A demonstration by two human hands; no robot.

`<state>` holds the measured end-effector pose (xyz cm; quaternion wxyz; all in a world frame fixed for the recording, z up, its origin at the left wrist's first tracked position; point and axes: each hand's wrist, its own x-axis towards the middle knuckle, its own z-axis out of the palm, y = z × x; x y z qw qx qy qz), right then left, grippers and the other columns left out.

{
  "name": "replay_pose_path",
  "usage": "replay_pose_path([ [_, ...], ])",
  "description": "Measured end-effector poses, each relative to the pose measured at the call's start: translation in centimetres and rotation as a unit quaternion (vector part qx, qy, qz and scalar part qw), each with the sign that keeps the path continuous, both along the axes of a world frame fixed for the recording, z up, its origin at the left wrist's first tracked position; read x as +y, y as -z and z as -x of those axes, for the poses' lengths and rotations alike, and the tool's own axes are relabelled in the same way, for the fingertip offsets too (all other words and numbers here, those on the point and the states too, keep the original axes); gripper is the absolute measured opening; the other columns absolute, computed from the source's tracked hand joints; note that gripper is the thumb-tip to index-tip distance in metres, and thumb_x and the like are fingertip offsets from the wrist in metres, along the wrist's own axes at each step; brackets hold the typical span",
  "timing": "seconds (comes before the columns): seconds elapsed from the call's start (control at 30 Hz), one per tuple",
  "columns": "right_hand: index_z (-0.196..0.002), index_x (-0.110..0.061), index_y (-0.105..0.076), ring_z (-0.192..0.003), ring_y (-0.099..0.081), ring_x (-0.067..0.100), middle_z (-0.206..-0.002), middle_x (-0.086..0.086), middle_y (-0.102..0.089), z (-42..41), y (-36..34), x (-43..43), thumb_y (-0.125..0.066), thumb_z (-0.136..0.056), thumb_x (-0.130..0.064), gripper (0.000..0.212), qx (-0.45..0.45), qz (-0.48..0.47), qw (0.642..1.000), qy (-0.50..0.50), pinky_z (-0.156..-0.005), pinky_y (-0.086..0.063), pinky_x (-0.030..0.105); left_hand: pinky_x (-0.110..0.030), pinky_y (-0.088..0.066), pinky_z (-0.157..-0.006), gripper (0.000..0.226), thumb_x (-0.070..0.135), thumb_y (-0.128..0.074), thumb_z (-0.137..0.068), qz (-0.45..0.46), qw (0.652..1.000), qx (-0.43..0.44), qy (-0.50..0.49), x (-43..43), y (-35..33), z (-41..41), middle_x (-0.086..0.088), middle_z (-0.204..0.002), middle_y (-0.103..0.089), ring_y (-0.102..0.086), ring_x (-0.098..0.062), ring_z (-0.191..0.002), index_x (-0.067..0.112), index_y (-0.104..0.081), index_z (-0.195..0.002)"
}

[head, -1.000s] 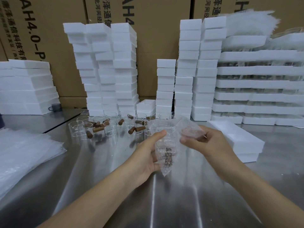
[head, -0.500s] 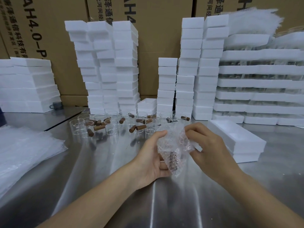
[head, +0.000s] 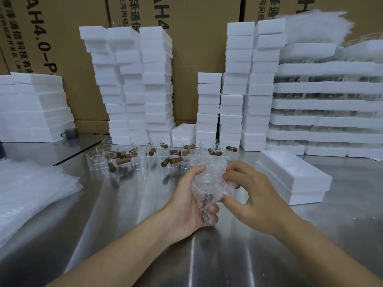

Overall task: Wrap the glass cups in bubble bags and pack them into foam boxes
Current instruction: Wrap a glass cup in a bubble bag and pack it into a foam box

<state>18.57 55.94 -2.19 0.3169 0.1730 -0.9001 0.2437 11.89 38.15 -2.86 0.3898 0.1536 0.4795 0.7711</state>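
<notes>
My left hand (head: 189,200) grips a clear bubble bag (head: 209,180) with a glass cup inside; a brown handle shows through the bag's lower end. My right hand (head: 252,195) pinches the bag's upper right side and folds it against the cup. Both hands are above the steel table (head: 128,214), in the middle of the view. Several bare glass cups (head: 141,157) with brown wooden handles stand in a cluster behind them. A closed white foam box (head: 294,176) lies just right of my right hand.
A pile of flat bubble bags (head: 31,193) lies at the left. Tall stacks of white foam boxes (head: 134,85) line the back, with foam trays (head: 327,104) at the right and cardboard cartons behind. A small grey cup (head: 70,133) sits at the back left.
The bag's loose top, held spread out to the right a second ago, has been folded in against the cup. My right hand moved left and closer to my left hand.
</notes>
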Motion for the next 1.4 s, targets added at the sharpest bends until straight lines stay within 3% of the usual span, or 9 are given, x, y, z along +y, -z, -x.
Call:
replay_pose_path([
  [0.13, -0.086, -0.039, -0.075, -0.108, -0.064, 0.011, -0.112, -0.016, -0.064, -0.3, -0.1, -0.7, -0.063, -0.102, -0.048, 0.022, -0.066, 0.129, 0.989, -0.04, -0.085, -0.045, 0.013, -0.027, -0.037, -0.053, 0.051, 0.063, -0.063, -0.089, 0.002, 0.999, 0.014, -0.044, 0.1, 0.0, 0.3, -0.005, -0.08, -0.059, -0.041, -0.013, -0.049, 0.017, -0.08, -0.104],
  [0.23, -0.083, -0.033, -0.08, -0.108, -0.067, 0.009, -0.112, -0.015, -0.068, 0.2, -0.1, -1.1, -0.074, -0.096, -0.036, 0.014, -0.065, 0.197, 0.978, -0.03, -0.084, -0.047, 0.012, -0.027, -0.037, -0.052, 0.05, 0.063, -0.063, -0.087, 0.0, 0.999, 0.016, -0.044, 0.1, -0.1, 0.1, -0.006, -0.081, -0.06, -0.041, -0.012, -0.049, 0.02, -0.084, -0.1],
  [0.4, -0.095, -0.028, -0.077, -0.099, -0.069, 0.015, -0.102, -0.008, -0.072, 0.6, 0.0, -0.6, -0.083, -0.089, -0.016, 0.014, -0.031, 0.249, 0.968, -0.021, -0.086, -0.056, 0.035, -0.026, -0.039, -0.052, 0.057, 0.067, -0.063, -0.087, 0.004, 0.999, 0.003, -0.039, 0.1, -0.1, 0.2, -0.007, -0.08, -0.059, -0.044, -0.013, -0.051, 0.016, -0.081, -0.104],
  [0.53, -0.098, -0.037, -0.058, -0.097, -0.066, 0.014, -0.1, -0.014, -0.066, 0.6, 0.2, -0.3, -0.086, -0.084, -0.012, 0.039, 0.017, 0.227, 0.974, 0.01, -0.081, -0.054, 0.029, -0.027, -0.047, -0.054, 0.054, 0.068, -0.069, -0.078, 0.025, 0.999, 0.022, -0.026, 0.2, 0.0, -0.1, -0.01, -0.081, -0.065, -0.055, -0.019, -0.055, 0.018, -0.086, -0.087],
  [0.73, -0.098, -0.034, -0.07, -0.096, -0.069, 0.008, -0.1, -0.02, -0.07, 0.7, 0.7, -0.4, -0.082, -0.088, -0.016, 0.024, 0.085, 0.121, 0.988, 0.037, -0.084, -0.054, 0.021, -0.029, -0.049, -0.059, 0.064, 0.074, -0.054, -0.091, 0.053, 0.997, 0.04, -0.025, 0.2, 0.0, -0.4, -0.011, -0.081, -0.065, -0.059, -0.022, -0.061, 0.017, -0.084, -0.088],
  [1.03, -0.136, -0.046, -0.067, -0.134, -0.047, -0.008, -0.137, -0.038, -0.056, -0.2, -0.2, -1.1, -0.054, -0.1, -0.049, 0.039, -0.052, 0.055, 0.997, -0.013, -0.101, -0.036, 0.008, -0.028, -0.046, -0.055, 0.067, 0.076, -0.05, -0.089, -0.001, 0.998, 0.014, -0.062, 0.3, 0.4, 0.3, -0.004, -0.073, -0.06, -0.056, -0.017, -0.057, 0.017, -0.081, -0.085],
  [1.1, -0.145, -0.048, -0.056, -0.128, -0.048, -0.015, -0.142, -0.047, -0.047, -0.2, -0.1, -1.0, -0.055, -0.099, -0.049, 0.046, -0.105, 0.055, 0.992, -0.044, -0.094, -0.035, 0.001, -0.028, -0.046, -0.057, 0.064, 0.078, -0.05, -0.088, -0.01, 0.997, 0.03, -0.067, 0.3, 0.8, 0.6, -0.002, -0.077, -0.063, -0.058, -0.015, -0.059, 0.023, -0.082, -0.096],
  [1.23, -0.153, -0.056, -0.036, -0.108, -0.058, 0.002, -0.145, -0.046, -0.039, -0.1, 0.7, -1.4, -0.055, -0.094, -0.055, 0.062, -0.107, -0.001, 0.994, -0.023, -0.086, -0.043, 0.009, -0.03, -0.055, -0.065, 0.067, 0.078, -0.057, -0.083, -0.032, 0.995, 0.048, -0.086, 0.3, 1.1, 1.0, -0.001, -0.085, -0.074, -0.07, -0.014, -0.071, 0.026, -0.083, -0.114],
  [1.4, -0.131, -0.047, -0.059, -0.073, -0.06, 0.017, -0.128, -0.029, -0.056, -0.2, 0.7, -2.1, -0.06, -0.092, -0.05, 0.038, -0.001, 0.055, 0.998, -0.01, -0.07, -0.047, 0.016, -0.036, -0.049, -0.07, 0.069, 0.078, -0.064, -0.073, -0.04, 0.988, 0.05, -0.139, 0.4, 0.9, 1.6, -0.006, -0.085, -0.069, -0.065, -0.02, -0.074, 0.023, -0.086, -0.108],
])
